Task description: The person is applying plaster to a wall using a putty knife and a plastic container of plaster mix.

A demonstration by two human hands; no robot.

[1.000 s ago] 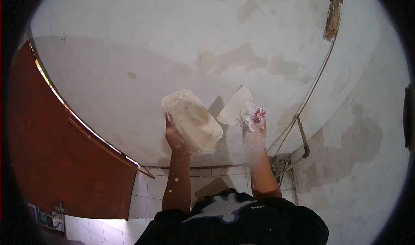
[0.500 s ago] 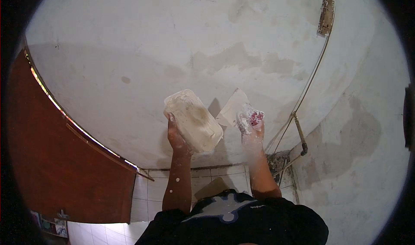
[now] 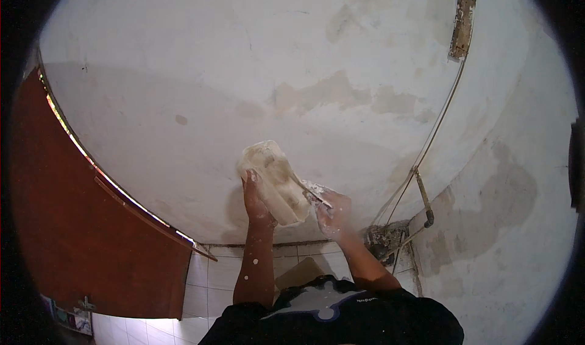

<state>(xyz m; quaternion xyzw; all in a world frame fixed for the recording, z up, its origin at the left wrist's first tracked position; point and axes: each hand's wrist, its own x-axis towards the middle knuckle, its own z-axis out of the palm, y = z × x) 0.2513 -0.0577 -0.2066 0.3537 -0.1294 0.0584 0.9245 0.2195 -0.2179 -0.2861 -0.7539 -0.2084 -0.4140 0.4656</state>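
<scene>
My left hand (image 3: 257,202) is closed round the side of a whitish rectangular tub (image 3: 272,200), tilted up in front of me. Pale, creamy filler paste (image 3: 268,161) coats the inside of the tub. At the tub's right edge, my right hand (image 3: 334,216) grips a scraper (image 3: 317,196) seen nearly edge-on. The scraper meets the tub's rim or reaches just inside it; which of these I cannot tell. White paste is smeared over the scraper and my right fingers. Flecks of it dot my left forearm.
A whitish wall (image 3: 183,162) with grey-beige patches (image 3: 329,92) rises ahead. A reddish-brown door (image 3: 103,223) stands at left. On the right, a thin pipe (image 3: 422,190) with a dark elbow juts out near a rough broken corner (image 3: 390,238). Pale tiles (image 3: 198,275) cover the floor below.
My right hand has swung left and turned, bringing the scraper from beside the tub to its right edge. The tub has dropped slightly in view and tilted more.
</scene>
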